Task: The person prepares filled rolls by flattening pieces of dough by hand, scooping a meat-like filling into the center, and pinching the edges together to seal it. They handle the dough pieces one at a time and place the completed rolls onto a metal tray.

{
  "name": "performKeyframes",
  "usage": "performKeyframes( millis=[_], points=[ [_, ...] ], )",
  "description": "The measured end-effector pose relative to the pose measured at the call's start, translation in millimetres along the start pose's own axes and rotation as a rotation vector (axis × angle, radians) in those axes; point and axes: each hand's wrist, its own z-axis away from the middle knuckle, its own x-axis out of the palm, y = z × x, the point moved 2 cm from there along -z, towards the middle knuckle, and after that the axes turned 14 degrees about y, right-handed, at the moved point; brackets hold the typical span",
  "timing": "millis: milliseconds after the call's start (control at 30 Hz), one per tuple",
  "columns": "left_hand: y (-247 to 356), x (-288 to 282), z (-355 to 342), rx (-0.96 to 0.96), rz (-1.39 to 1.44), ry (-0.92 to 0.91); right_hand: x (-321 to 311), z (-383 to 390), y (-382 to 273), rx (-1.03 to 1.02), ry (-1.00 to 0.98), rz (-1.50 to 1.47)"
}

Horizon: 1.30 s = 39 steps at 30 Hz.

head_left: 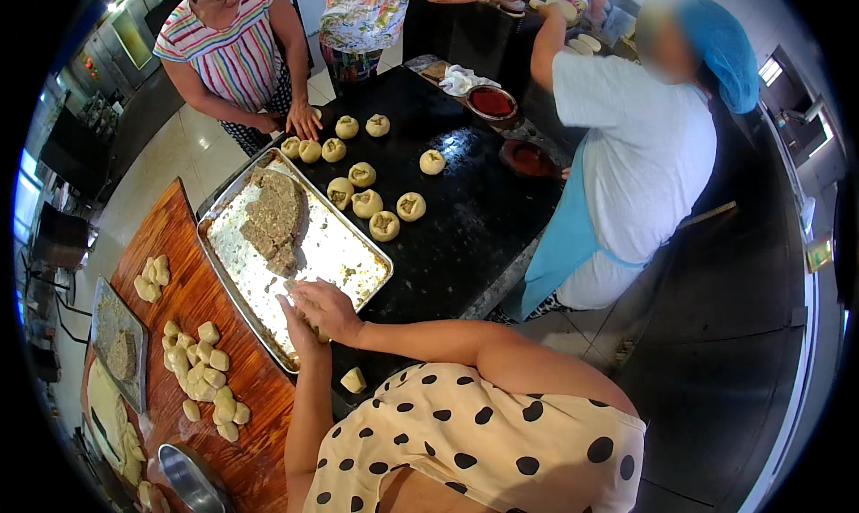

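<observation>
Over the near end of a metal tray (349,244), my left hand (301,327) and my right hand (329,309) are cupped together round a lump of dough (315,330), mostly hidden by my fingers. A large mound of brown crumbly filling (273,216) lies on the tray just beyond my hands. A loose pale dough piece (353,380) rests on the black worktop (465,244) beside my right forearm. Several round filled buns (385,226), some with filling showing at the top, sit on the worktop.
A wooden table (161,320) at left holds dough pieces (206,379), another tray (104,307) and a steel bowl (186,477). Red-filled bowls (492,102) stand at the back. A co-worker in a blue apron (565,235) stands right; two others (224,47) (362,25) work across the worktop.
</observation>
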Motion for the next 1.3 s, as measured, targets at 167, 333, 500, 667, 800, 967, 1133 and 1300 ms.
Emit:
performKeyframes(
  millis=[167,333,500,667,800,967,1133,1300],
  points=[
    [-1,9,-2,0.265,-0.388,0.032,-3,3,-12,-0.301,0.282,0.001],
    [22,41,20,-0.014,-0.003,-0.155,-11,-17,5,0.309,0.193,-0.481],
    [-10,39,-6,0.121,0.174,-0.092,-9,-22,-13,-0.009,0.322,-0.251],
    [-8,34,-8,0.191,0.133,-0.141,-12,-16,-15,-0.251,0.353,-0.177],
    [15,43,20,-0.054,0.089,-0.066,-21,-16,9,0.017,-0.080,-0.501],
    [15,48,24,0.086,-0.212,0.047,-34,-18,-10,0.075,0.029,-0.238],
    [2,45,12,0.327,-0.470,0.038,-30,-12,-9,-0.182,0.130,-0.048],
    [24,62,18,0.066,-0.197,-0.071,-31,-21,-1,0.312,0.121,-0.603]
  ],
)
